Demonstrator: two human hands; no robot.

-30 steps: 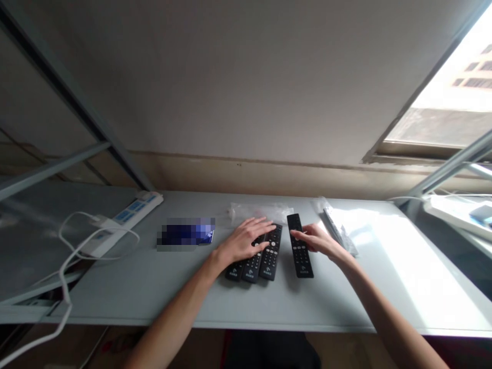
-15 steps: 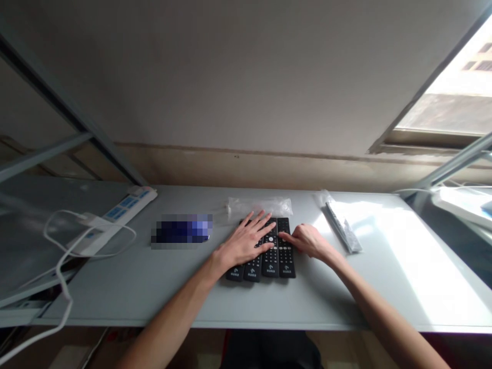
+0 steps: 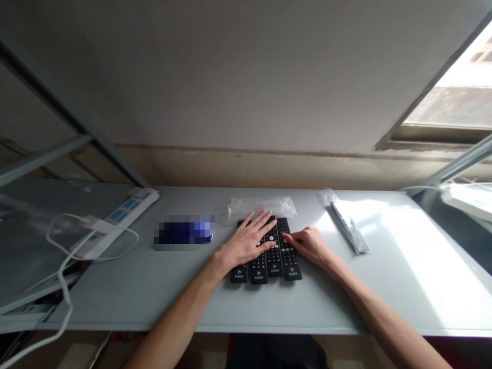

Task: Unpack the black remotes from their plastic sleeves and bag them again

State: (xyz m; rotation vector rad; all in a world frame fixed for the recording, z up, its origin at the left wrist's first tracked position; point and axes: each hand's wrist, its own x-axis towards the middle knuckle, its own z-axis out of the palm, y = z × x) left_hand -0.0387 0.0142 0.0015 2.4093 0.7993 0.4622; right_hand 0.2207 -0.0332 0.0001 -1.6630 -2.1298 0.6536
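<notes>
- Fingers (image 3: 262, 217) of left hand (image 3: 246, 242): spread flat across remotes (image 3: 274, 269), gripping none.
- Right hand (image 3: 310, 246): curled, touching the rightmost remote (image 3: 291, 264); whether gripping, cannot tell.
- Four remotes: side by side, just in front of clear wrapper (image 3: 265, 206).

Power strip (image 3: 123, 211) and white cable (image 3: 70, 307) at the left, window (image 3: 461, 105) at the right.
The strip, with blue socket panels, lies slantwise on the grey desk (image 3: 269, 310); the cable loops over its near end. Beside them sits a dark-blue object (image 3: 180, 233), pixelated. Behind the desk stands a grey wall (image 3: 246, 77).
</notes>
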